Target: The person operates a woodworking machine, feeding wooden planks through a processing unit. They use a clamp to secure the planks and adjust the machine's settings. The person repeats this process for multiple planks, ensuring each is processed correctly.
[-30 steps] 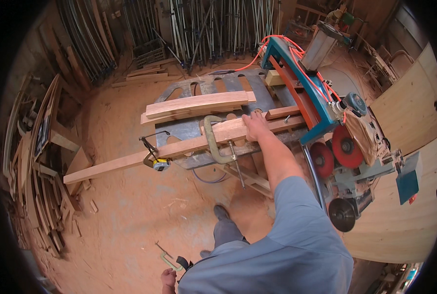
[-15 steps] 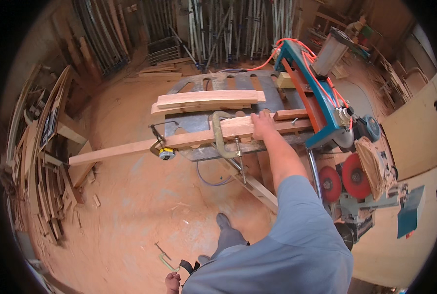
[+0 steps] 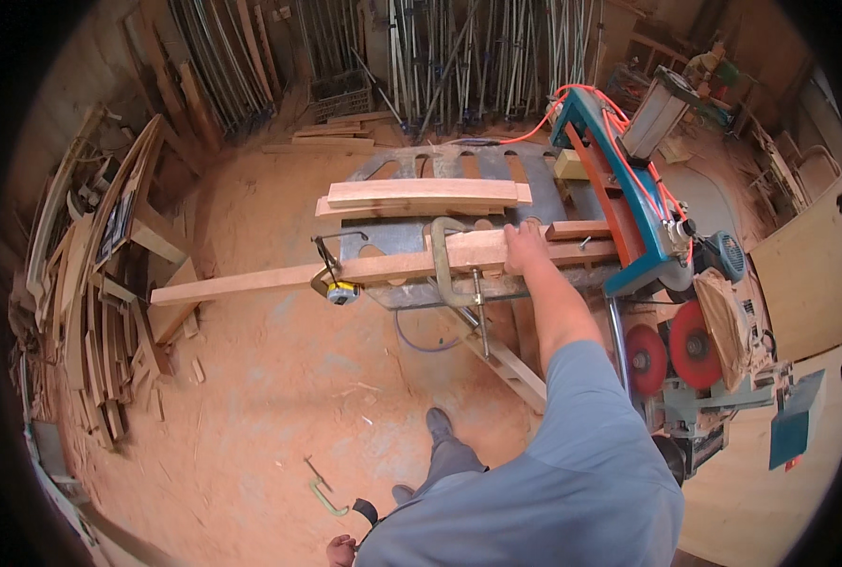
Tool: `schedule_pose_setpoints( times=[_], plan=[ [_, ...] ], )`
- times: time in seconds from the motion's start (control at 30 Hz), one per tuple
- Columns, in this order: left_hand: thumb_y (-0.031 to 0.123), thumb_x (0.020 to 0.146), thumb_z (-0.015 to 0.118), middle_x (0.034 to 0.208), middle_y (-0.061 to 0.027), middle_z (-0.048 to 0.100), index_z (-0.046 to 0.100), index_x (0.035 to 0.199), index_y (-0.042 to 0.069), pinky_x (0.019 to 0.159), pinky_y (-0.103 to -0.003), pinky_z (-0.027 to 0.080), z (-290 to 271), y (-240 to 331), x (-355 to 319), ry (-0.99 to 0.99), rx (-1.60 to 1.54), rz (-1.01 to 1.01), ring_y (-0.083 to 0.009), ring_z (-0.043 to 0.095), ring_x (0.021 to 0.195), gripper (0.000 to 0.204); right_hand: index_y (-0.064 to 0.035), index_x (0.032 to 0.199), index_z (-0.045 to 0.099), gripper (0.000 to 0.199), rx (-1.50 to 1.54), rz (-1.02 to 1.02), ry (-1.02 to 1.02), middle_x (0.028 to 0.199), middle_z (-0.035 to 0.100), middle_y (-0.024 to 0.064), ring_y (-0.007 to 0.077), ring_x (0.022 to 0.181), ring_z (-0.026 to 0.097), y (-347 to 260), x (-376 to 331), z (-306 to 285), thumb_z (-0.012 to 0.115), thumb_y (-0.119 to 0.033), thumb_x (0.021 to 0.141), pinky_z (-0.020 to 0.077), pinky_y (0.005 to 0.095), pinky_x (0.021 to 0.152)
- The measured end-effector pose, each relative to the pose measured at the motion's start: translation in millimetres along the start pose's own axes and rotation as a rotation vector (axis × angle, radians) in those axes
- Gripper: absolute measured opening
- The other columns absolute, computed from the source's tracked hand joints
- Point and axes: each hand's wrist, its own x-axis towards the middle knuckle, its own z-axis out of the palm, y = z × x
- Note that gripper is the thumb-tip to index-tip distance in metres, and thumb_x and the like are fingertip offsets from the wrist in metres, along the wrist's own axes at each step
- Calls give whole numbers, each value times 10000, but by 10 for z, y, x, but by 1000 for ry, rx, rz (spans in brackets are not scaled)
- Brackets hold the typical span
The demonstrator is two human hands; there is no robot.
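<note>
My right hand [image 3: 527,249] is closed over a wood block on the long wooden beam [image 3: 251,280], its fingers over the far edge. Just left of the hand, a large C-clamp [image 3: 442,260] spans the beam, its screw hanging below. Farther left, a smaller dark clamp [image 3: 323,269] and a yellow tape measure [image 3: 343,293] are at the beam's near side. Low in the view, my left hand [image 3: 342,548] hangs by my body with curled fingers; any contents are hidden. Near it, a green C-clamp [image 3: 327,498] lies on the floor.
A slotted metal table [image 3: 411,167] carries stacked boards [image 3: 425,195]. At its right stands a teal machine frame [image 3: 619,180] with an orange hose, near red discs [image 3: 693,343]. Curved wood pieces [image 3: 90,359] pile up left; metal bars lean at the back.
The whole view has shifted, so the table and beam appear farther right and slightly lower. My right hand stays on the wood; my left hand remains low by my body.
</note>
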Motion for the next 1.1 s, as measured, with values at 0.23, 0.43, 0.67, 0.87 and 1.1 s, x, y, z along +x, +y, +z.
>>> schedule_pose_setpoints(
  times=[0.23, 0.43, 0.67, 0.87, 1.1],
  plan=[
    [-4, 865, 712, 855, -73, 720, 675, 1061, -40, 684, -266, 563, -346, 721, 399, 40, -234, -217, -140, 679, 757, 203, -98, 1279, 500, 615, 8, -26, 9, 1285, 513, 222, 418, 1269, 479, 86, 69, 81, 738, -154, 715, 436, 480, 1080],
    [38, 845, 695, 766, -47, 664, 692, 1037, -47, 616, -264, 497, -576, 1784, 602, 130, -424, -105, -121, 608, 670, 210, -114, 1273, 509, 599, 31, -7, -55, 1279, 516, 214, 408, 1263, 480, -7, 58, -93, 718, -128, 711, 433, 478, 1076],
    [108, 874, 715, 878, -81, 720, 696, 1118, -19, 752, -298, 543, -1020, 2853, 723, 65, -70, 102, -153, 673, 807, 276, -113, 1244, 519, 582, 35, -10, -39, 1241, 523, 191, 395, 1248, 479, 19, 41, -169, 716, -114, 697, 425, 478, 1067],
    [159, 883, 719, 936, -111, 736, 697, 1151, -9, 821, -323, 553, -1074, 3928, 854, -114, 149, 184, -194, 701, 870, 318, -105, 1194, 536, 548, 40, 6, -33, 1193, 524, 184, 383, 1216, 481, 3, 0, -184, 730, -126, 682, 409, 475, 1052],
    [182, 909, 702, 1054, -190, 743, 695, 1199, 25, 892, -379, 553, -576, 5059, 1491, -162, 183, 434, -275, 718, 996, 331, -105, 1348, 530, 690, 65, 8, -62, 1308, 500, 221, 395, 1302, 445, 12, 25, -328, 757, -154, 698, 332, 471, 1158]
  ],
)
